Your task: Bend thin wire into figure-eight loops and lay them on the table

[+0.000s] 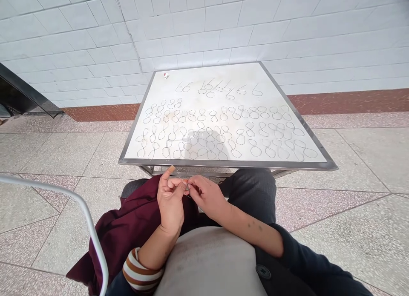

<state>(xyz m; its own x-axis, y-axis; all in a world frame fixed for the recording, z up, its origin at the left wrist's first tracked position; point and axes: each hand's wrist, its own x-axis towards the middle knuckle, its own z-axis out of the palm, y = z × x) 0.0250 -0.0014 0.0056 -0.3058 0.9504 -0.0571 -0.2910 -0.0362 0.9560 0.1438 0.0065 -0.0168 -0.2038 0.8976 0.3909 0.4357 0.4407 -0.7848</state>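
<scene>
My left hand point(171, 200) and my right hand point(207, 195) meet over my lap, just in front of the table's near edge. Fingertips of both are pinched on a thin wire point(182, 171), whose loop shows above them. A tan wrap covers the tip of my left index finger, which points up. Something small and dark sits between the fingertips, too small to make out. On the white table point(198, 157) lie several rows of wires bent into figure-eight shapes point(255, 148). Farther back are several wires with a single loop and a straight tail point(257, 90).
A small red and white object point(165, 76) sits at the table's back left corner. A white tiled wall point(191, 27) stands behind the table. A curved grey metal bar point(83, 206) is at my left, beside dark red cloth point(128, 223) over my leg.
</scene>
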